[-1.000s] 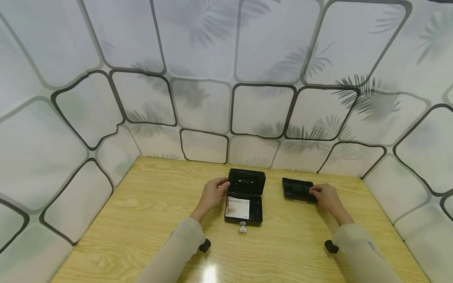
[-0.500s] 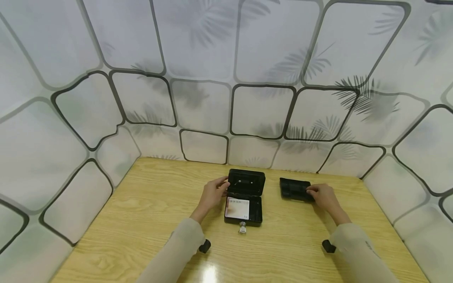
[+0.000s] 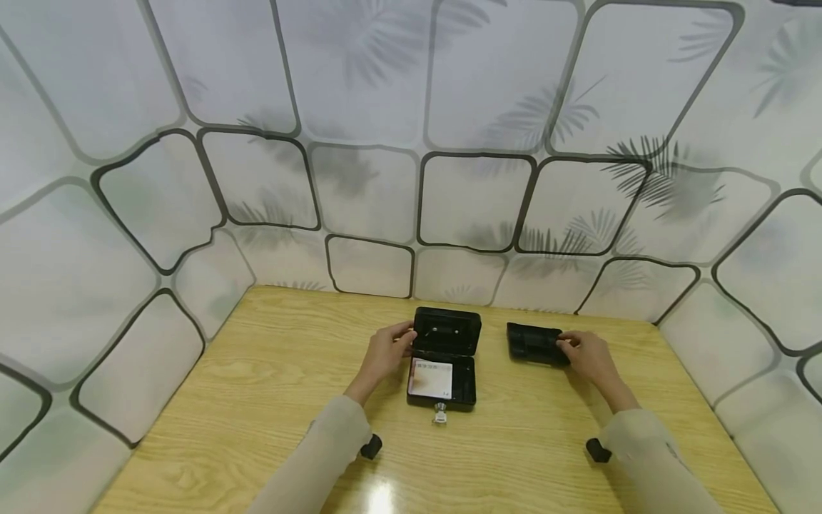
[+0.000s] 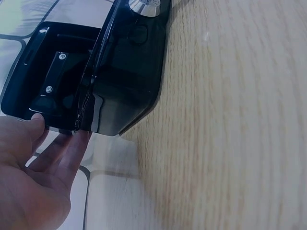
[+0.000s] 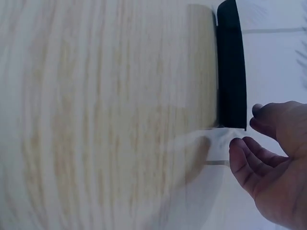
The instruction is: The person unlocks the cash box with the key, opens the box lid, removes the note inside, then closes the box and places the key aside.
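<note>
A small black cash box (image 3: 464,404) stands on the table with its lid (image 3: 447,330) raised. Inside lies a pale printed card (image 3: 432,378), and a silver lock (image 3: 439,413) juts from the front. My left hand (image 3: 384,350) holds the lid's left edge, thumb at the inner rim and fingers behind, as the left wrist view shows on the lid (image 4: 72,72). To the right, a black tray (image 3: 534,343) lies on the table. My right hand (image 3: 589,355) is at the tray's right end; in the right wrist view its thumb and fingers are spread just off the tray (image 5: 232,67).
The wooden table (image 3: 276,400) runs back to a patterned curtain wall (image 3: 372,264), which also encloses both sides. Black wrist devices hang below both sleeves, such as the left device (image 3: 371,447). A bright reflection shows near the front.
The tray slid slightly left with my right hand during the first half second. Since then it lies still, and the right fingers have come off its end. My left hand and the box have not moved.
</note>
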Demonstrator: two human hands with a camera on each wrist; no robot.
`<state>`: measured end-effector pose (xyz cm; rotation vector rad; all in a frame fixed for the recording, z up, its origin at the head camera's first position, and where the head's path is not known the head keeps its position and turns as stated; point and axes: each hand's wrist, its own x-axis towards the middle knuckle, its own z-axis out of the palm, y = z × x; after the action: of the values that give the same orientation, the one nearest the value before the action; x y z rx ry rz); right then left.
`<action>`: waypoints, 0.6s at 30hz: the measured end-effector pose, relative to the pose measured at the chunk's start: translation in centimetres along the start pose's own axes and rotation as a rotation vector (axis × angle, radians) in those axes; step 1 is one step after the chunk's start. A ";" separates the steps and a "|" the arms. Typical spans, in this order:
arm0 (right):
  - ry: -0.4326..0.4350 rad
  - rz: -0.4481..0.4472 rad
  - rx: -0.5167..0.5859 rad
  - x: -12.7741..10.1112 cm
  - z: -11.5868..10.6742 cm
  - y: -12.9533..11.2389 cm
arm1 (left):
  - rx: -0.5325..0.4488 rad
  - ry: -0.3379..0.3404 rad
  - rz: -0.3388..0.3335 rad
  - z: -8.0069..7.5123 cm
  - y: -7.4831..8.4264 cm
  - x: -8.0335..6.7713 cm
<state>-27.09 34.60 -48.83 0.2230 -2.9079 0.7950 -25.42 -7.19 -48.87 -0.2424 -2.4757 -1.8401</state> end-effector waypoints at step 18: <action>0.128 -0.050 0.145 -2.3 -1.6 -5.9 | -0.012 -0.006 0.020 0.0 -0.3 0.1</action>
<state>-23.74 30.67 -44.89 0.2475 -2.7173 0.9755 -25.55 -7.27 -49.15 -0.2723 -2.4579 -1.8496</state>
